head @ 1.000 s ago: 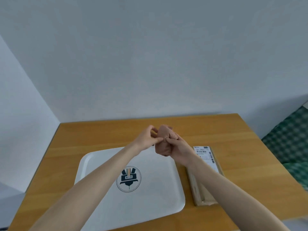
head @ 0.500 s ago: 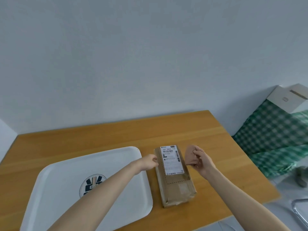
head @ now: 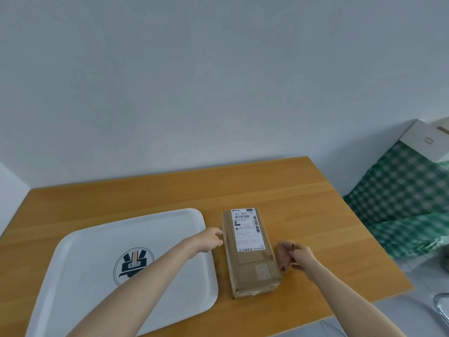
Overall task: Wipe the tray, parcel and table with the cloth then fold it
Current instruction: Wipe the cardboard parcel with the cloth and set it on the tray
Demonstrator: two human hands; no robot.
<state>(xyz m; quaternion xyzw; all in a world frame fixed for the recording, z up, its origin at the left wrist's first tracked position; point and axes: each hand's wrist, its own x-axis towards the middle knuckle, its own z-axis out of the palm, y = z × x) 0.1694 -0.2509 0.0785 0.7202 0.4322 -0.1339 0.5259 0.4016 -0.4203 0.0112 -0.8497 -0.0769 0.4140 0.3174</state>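
Observation:
A brown parcel with a white shipping label lies on the wooden table, right of a white tray with a round logo. My left hand rests against the parcel's left side, above the tray's right edge. My right hand grips a small pinkish-brown cloth bunched up, held against the parcel's right side near its front half.
A green checked fabric with a white box on it lies off the table's right end. A metal rim shows at the lower right. The table's right and front edges are near the parcel.
The hands parted above the tray. The view swung right, my right hand carried the cloth down to the parcel's right side, and my left hand went to its left side.

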